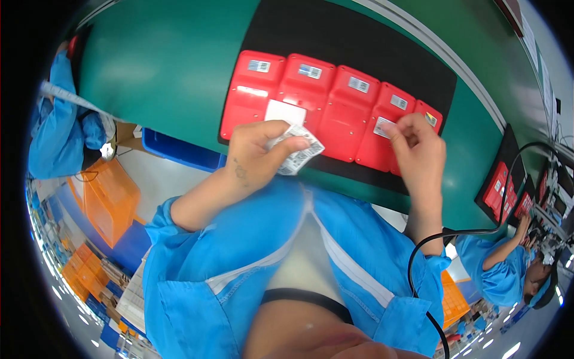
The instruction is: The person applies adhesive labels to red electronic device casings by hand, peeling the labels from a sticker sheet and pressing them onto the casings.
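Several red plastic cases [341, 119] lie side by side in front of me, each with a small label near its far end. My left hand [254, 152] pinches a strip of printed white labels [301, 157] between thumb and fingers. A blank white piece [286, 112] shows beyond those fingers, over the first two cases; whether it belongs to the strip I cannot tell. My right hand [418, 146] is over the fourth and fifth cases, fingers curled. Its thumb is at the edge of a white label [381, 127] on or just above the fourth case.
The cases rest on a black mat [359, 37] on a green table [161, 66]. A blue bin [179, 152] and orange crates [107, 200] stand left of me. A black cable [457, 232] runs along my right side. Co-workers in blue sit at left and right, with more red cases [497, 190] at right.
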Demonstrator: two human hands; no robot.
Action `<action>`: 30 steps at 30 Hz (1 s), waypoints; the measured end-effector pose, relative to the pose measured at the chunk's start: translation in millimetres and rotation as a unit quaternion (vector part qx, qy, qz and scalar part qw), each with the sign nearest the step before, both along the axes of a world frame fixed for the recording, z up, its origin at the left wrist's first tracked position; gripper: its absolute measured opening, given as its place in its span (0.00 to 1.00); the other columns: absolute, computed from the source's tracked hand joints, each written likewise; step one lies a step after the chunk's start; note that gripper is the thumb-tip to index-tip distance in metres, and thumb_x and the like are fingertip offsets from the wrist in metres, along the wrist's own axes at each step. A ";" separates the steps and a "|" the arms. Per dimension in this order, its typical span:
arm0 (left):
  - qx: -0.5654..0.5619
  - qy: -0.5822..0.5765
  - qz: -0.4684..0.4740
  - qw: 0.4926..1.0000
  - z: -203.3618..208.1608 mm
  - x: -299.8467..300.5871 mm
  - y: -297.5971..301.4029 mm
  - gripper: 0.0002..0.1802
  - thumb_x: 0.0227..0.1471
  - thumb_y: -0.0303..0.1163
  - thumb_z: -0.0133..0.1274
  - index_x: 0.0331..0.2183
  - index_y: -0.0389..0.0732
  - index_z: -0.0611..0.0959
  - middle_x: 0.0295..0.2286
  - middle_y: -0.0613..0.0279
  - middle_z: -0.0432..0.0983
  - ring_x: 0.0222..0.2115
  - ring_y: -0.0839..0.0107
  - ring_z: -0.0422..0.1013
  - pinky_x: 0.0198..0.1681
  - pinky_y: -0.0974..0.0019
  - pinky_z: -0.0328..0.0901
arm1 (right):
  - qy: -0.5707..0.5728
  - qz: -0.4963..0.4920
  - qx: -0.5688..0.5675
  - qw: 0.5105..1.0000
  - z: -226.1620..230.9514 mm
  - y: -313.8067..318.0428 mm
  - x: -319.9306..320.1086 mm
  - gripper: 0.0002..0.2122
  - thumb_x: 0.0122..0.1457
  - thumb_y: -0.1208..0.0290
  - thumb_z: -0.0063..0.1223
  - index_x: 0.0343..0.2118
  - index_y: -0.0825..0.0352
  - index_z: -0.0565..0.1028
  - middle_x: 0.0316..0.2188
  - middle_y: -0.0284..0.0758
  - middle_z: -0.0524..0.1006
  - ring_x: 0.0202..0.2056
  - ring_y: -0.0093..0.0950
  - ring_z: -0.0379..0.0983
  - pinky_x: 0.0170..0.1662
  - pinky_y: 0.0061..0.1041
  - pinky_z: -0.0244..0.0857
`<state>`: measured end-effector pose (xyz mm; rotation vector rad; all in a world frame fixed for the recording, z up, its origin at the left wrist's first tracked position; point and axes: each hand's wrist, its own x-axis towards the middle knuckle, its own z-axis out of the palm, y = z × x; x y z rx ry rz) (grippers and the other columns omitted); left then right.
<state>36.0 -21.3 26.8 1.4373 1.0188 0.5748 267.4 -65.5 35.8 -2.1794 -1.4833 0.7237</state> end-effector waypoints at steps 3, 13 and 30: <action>0.032 -0.022 -0.015 0.999 -6.7 -4.0 -2.8 0.11 0.44 0.33 0.52 0.24 0.34 0.78 0.21 0.57 0.75 0.21 0.77 0.71 0.20 0.78 0.62 | 0.419 0.015 0.047 0.907 0.8 -3.9 -43.1 0.08 0.45 0.78 0.55 0.29 0.68 0.71 0.26 0.31 0.72 0.25 0.17 0.68 0.25 0.13 0.62; -0.154 -0.089 -0.042 0.983 -5.5 -9.3 -8.3 0.09 0.43 0.33 0.53 0.25 0.36 0.78 0.23 0.57 0.74 0.21 0.74 0.72 0.21 0.77 0.64 | 0.287 -0.071 0.268 0.917 -10.5 -3.4 -53.3 0.03 0.48 0.80 0.51 0.27 0.71 0.72 0.24 0.35 0.74 0.25 0.19 0.71 0.28 0.16 0.66; -0.060 -0.010 -0.066 0.996 2.2 -37.0 15.6 0.08 0.43 0.30 0.52 0.30 0.40 0.76 0.29 0.58 0.73 0.31 0.70 0.70 0.29 0.73 0.65 | 0.339 -0.098 0.008 0.936 -7.1 22.8 -34.6 0.05 0.46 0.80 0.52 0.26 0.75 0.72 0.16 0.35 0.72 0.16 0.17 0.68 0.19 0.11 0.62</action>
